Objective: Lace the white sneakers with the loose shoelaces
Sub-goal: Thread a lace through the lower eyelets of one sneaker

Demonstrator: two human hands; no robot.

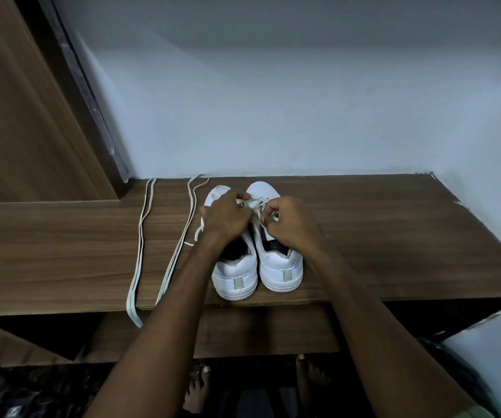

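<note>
**Two sneakers, two hands at the eyelets of the right one**

Two white low-top sneakers are counted, set side by side and touching, heels toward the viewer, toes at 12 o'clock. The left sneaker (237, 274) is partly covered by the left forearm; the right sneaker (279, 267) is being laced. One shoelace (257, 206) is seen threaded near its toe end. A second, loose shoelace (140, 236) is laid in long loops at 9 o'clock of the pair, one end draped over the front edge.

Two hands are counted. The left hand (223, 218) is curled, its fingertips pinched on the lace at the eyelets. The right hand (290, 223) is curled too, a lace strand pinched between thumb and fingers.

The pair is placed on a brown wood-grain shelf (379, 236), close to its front edge at 6 o'clock. A pale blue wall (273, 101) is met at 12 and 3 o'clock. A wooden door panel (16, 116) is seen at 10 o'clock. Bare shelf is left at 3 o'clock of the sneakers. Two bare feet (196, 393) are seen below on the dark floor.
</note>
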